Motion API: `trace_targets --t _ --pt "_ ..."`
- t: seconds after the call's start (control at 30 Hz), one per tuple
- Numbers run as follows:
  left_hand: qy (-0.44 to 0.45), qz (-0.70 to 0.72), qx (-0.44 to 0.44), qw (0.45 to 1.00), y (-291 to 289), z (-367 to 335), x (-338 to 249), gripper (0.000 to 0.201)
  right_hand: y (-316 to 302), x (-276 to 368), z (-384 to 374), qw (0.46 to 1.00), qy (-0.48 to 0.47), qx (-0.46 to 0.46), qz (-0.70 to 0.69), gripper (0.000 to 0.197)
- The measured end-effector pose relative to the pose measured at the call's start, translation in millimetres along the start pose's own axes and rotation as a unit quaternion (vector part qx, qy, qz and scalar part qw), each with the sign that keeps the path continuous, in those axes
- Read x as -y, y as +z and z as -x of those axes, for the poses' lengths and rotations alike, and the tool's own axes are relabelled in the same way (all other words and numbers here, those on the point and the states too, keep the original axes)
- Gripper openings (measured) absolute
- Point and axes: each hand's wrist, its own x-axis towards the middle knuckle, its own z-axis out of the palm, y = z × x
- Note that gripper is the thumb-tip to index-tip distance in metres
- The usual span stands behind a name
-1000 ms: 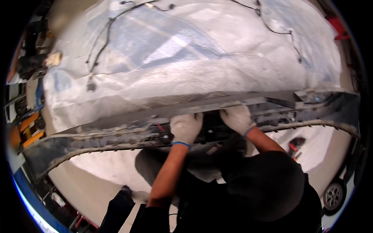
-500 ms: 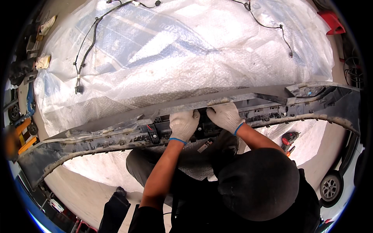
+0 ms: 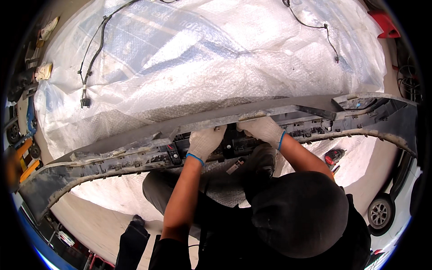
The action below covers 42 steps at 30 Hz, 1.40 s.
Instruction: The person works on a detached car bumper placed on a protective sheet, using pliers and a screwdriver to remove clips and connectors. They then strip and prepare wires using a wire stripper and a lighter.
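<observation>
A long dark grey car bumper (image 3: 382,123), dusty along its edges, lies across in front of me with its ribbed inner side facing me. Both hands wear white knitted gloves with blue cuffs. My left hand (image 3: 205,141) reaches into the middle of the bumper, its fingers curled against the black inner parts. Just to its right, my right hand (image 3: 266,131) bends in under the upper lip, thumb and fingers drawn together. The fingertips are mostly hidden, and what they grip cannot be made out. Beside the left hand is a black bracket (image 3: 174,156) with a bolt.
White bubble-wrap sheeting (image 3: 279,63) spreads beneath and beyond the bumper. Black wiring harnesses lie on it at the left (image 3: 101,36) and right (image 3: 312,24). A red-and-black power drill (image 3: 334,156) rests near my right forearm. A car wheel (image 3: 380,214) stands lower right; another person's shoe (image 3: 43,72) shows at left.
My left hand has moved slightly left along the bumper. My right hand has shifted slightly, its fingers drawn in closer. The whole view has moved a little.
</observation>
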Motion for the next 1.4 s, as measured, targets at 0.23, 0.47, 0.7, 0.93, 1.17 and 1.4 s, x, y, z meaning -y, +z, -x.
trace_targets --t 0.23,0.47,0.7,0.93,1.17,1.4 --pt "-0.025 0.093 -0.058 0.994 2.4 7.0 6.8 0.038 -5.8 -1.0 6.7 0.999 -0.037 0.002 0.006 0.035" --pt "-0.043 0.086 -0.007 0.995 14.0 0.9 12.1 0.041 -7.0 -10.9 3.2 0.97 -0.116 -0.046 0.208 0.037" --pt "-0.031 0.066 0.035 0.997 14.2 -3.4 13.2 0.043 -9.0 -8.0 12.0 0.966 -0.163 -0.071 0.187 0.035" --pt "-0.005 0.074 0.017 0.997 17.3 -3.0 15.8 0.043 -6.8 -15.6 9.2 0.958 -0.257 -0.066 0.107 0.025" --pt "-0.038 0.088 0.045 0.994 11.2 -4.5 8.2 0.029 -3.3 -26.5 -0.7 0.945 -0.271 -0.08 0.165 0.023" --pt "0.0 0.068 0.005 0.998 16.8 -2.2 11.0 0.031 -1.3 -31.0 5.2 0.94 -0.306 -0.09 0.123 0.023"
